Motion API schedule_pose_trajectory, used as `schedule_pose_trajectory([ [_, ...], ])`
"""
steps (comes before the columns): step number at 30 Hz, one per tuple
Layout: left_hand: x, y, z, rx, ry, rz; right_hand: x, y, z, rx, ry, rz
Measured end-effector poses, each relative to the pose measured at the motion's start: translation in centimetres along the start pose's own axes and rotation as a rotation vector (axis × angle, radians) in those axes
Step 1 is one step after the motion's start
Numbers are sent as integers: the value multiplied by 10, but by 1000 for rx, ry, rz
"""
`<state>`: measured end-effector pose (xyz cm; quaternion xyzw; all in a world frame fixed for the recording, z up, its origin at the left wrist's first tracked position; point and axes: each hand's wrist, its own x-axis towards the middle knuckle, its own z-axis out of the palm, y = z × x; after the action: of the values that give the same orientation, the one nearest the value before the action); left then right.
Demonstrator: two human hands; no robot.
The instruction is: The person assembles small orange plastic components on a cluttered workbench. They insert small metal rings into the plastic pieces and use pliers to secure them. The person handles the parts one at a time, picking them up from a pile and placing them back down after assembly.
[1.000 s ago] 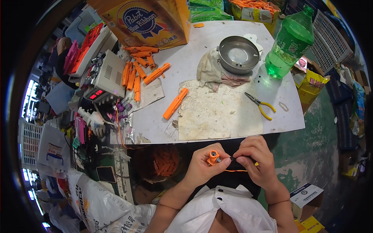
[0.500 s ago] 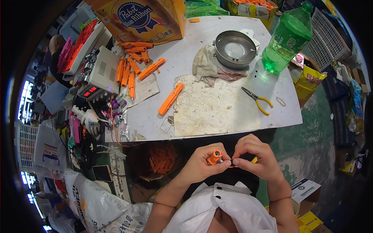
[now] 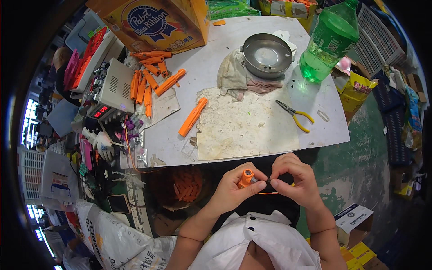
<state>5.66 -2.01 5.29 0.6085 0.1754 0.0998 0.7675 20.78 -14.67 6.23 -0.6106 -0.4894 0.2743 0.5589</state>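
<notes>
In front of the table's near edge, my left hand is closed around an orange plastic housing. The housing's round open end faces up, and a small grey metal piece sticks out of its side by my thumb. Close beside it, my right hand pinches a tiny dark piece between thumb and forefinger; its kind is too small to tell. A thin orange-yellow wire runs below the fingertips, partly hidden by my right hand.
On the table are long orange housings, yellow-handled pliers, a metal bowl on a rag, a green bottle and a cardboard box. A grey device stands left. Below, a container holds orange parts.
The view has shifted slightly, so the table's things sit a little further left. My left hand has tipped the orange housing slightly, and its side shows more. Both hands keep their grips.
</notes>
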Motion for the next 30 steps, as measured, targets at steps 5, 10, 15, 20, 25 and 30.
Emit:
schedule_pose_trajectory([
  [5, 1, -13, 3, -280, -36, 12, -3, 10, 2, 147, 92, 42],
  [10, 3, -21, 7, -492, -26, -4, 2, 0, 15, -275, 211, -155],
  [15, 3, -20, 16, -563, 41, -42, 6, 0, 28, -637, 297, -361],
  [20, 3, -18, 17, -583, 51, -28, 8, -3, 29, -737, 319, -408],
  [25, 4, -23, 17, -626, 49, -48, 9, -6, 30, -711, 313, -422],
  [30, 5, -25, 15, -623, 26, -22, 11, -5, 25, -620, 298, -374],
])
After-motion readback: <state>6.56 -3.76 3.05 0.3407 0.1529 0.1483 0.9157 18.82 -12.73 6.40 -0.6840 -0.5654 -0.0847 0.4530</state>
